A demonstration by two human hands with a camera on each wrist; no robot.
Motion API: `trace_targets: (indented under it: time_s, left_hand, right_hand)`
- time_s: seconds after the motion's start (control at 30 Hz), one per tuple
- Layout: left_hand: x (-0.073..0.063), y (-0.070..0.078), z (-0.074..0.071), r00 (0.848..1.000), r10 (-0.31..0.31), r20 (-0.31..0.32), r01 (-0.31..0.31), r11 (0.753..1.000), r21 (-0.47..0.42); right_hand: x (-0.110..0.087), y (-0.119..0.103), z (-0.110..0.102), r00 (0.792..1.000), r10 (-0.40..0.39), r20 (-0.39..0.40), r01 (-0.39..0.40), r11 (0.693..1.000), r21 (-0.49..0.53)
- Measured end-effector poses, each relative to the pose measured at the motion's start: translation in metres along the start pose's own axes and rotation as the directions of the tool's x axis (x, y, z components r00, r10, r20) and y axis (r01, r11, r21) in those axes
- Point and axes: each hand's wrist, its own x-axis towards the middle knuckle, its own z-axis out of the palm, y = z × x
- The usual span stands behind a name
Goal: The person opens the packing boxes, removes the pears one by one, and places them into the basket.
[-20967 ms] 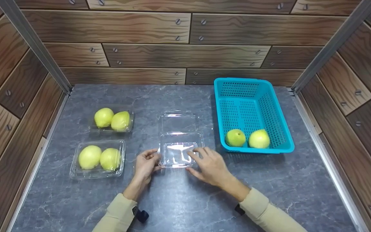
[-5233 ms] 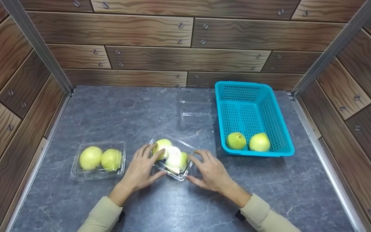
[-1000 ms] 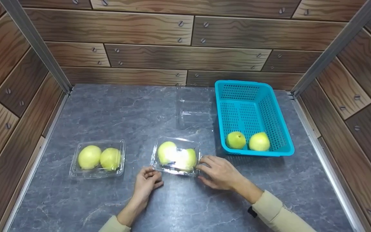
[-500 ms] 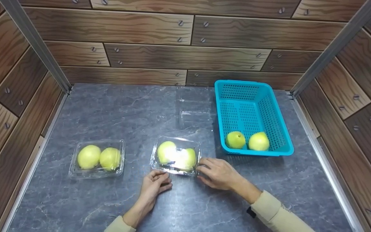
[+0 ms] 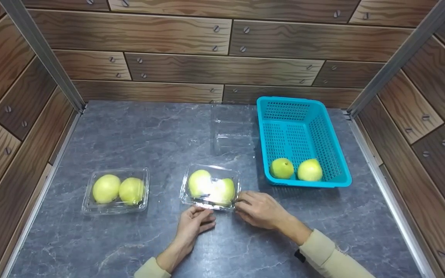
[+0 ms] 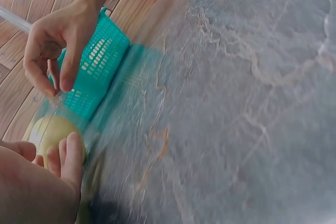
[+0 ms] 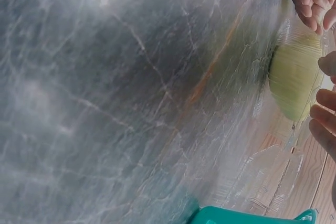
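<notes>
Clear box point(image 5: 211, 186) holding two fruits point(image 5: 197, 181): on table point(image 5: 222, 247), before both hands. Right hand point(image 5: 259, 209): fingers pinching box's right edge. Left hand point(image 5: 192, 223): fingers at front edge; grip cannot be told.

The place looks like a three-sided work booth. Brown panels patterned like screwed wooden planks point(image 5: 176, 33) and straight grey metal corner posts point(image 5: 45, 58) enclose a grey marble-patterned tabletop point(image 5: 102, 239).

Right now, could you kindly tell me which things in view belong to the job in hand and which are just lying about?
Apparently for the job:
middle box
fruit inside it
left box
basket
basket's fruit
clear back box

Apparently just surroundings:
wood-look wall
metal posts
</notes>
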Motion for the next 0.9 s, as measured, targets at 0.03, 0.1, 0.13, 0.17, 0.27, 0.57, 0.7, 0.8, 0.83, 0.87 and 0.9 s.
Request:
trace_targets:
  time_s: [0.03,0.1,0.13,0.17,0.27,0.57,0.7,0.8,0.83,0.87,0.9]
  left_hand:
    - [0.000,-0.001,0.001,1.000,-0.001,0.003,0.001,1.000,-0.004]
    - [0.001,-0.002,0.003,1.000,-0.003,0.005,0.003,1.000,-0.015]
    - [0.001,-0.003,0.004,1.000,-0.005,0.006,0.005,1.000,-0.018]
    - [0.001,-0.004,0.005,1.000,-0.006,0.008,0.006,1.000,-0.023]
    - [0.001,-0.005,0.009,1.000,-0.008,0.012,0.009,1.000,-0.019]
    - [0.002,-0.010,0.016,0.998,0.006,0.058,-0.005,1.000,-0.019]
    - [0.003,-0.012,0.020,0.998,0.010,0.065,-0.009,1.000,-0.019]
    - [0.003,-0.013,0.023,0.997,0.016,0.071,-0.015,1.000,-0.019]
    - [0.004,-0.014,0.024,0.997,0.023,0.071,-0.021,1.000,-0.020]
    - [0.004,-0.014,0.025,0.997,0.028,0.070,-0.027,1.000,-0.016]
    - [0.004,-0.014,0.025,0.997,0.033,0.067,-0.033,0.999,-0.014]
  right_hand:
    - [0.000,0.000,0.000,1.000,0.001,0.002,-0.001,1.000,0.001]
    - [0.000,-0.001,0.001,1.000,-0.001,0.006,0.001,1.000,-0.001]
    - [0.000,-0.001,0.001,1.000,-0.002,0.007,0.002,1.000,-0.003]
    - [0.000,-0.001,0.002,1.000,-0.003,0.008,0.003,1.000,-0.005]
    - [0.000,-0.001,0.002,1.000,-0.010,0.002,0.010,1.000,-0.005]
    - [0.000,-0.004,0.006,0.999,-0.017,-0.027,0.016,1.000,-0.013]
    - [-0.001,-0.005,0.007,0.999,-0.013,-0.035,0.012,1.000,-0.020]
    - [0.000,-0.005,0.006,0.999,-0.005,-0.034,0.004,1.000,-0.019]
    - [0.000,-0.005,0.005,0.999,-0.004,-0.034,0.003,1.000,-0.017]
    - [0.000,-0.005,0.005,0.999,-0.003,-0.034,0.003,1.000,-0.015]
    - [0.001,-0.004,0.005,0.999,-0.001,-0.032,0.001,1.000,-0.015]
